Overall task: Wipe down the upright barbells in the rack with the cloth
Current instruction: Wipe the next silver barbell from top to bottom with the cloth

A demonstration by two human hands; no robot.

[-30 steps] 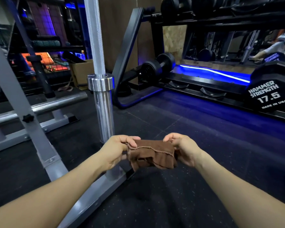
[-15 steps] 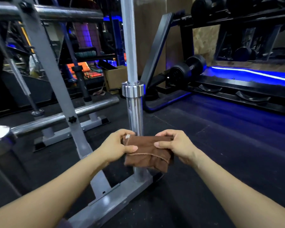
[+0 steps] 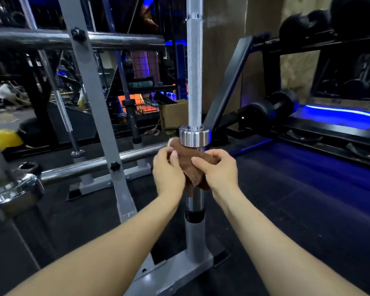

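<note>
Now your left hand (image 3: 168, 172) and right hand (image 3: 217, 170), which a moment ago held the folded brown cloth (image 3: 195, 166) in the air in front of you, have it wrapped round the smooth chrome sleeve of the upright steel barbell (image 3: 194, 82), just under the polished collar (image 3: 194, 135). Both hands are curled closed on the cloth, thumbs pinching its front folds. So the wiping looks about to begin on this bar, which stands in the grey socket of the grey metal rack (image 3: 98, 116).
</note>
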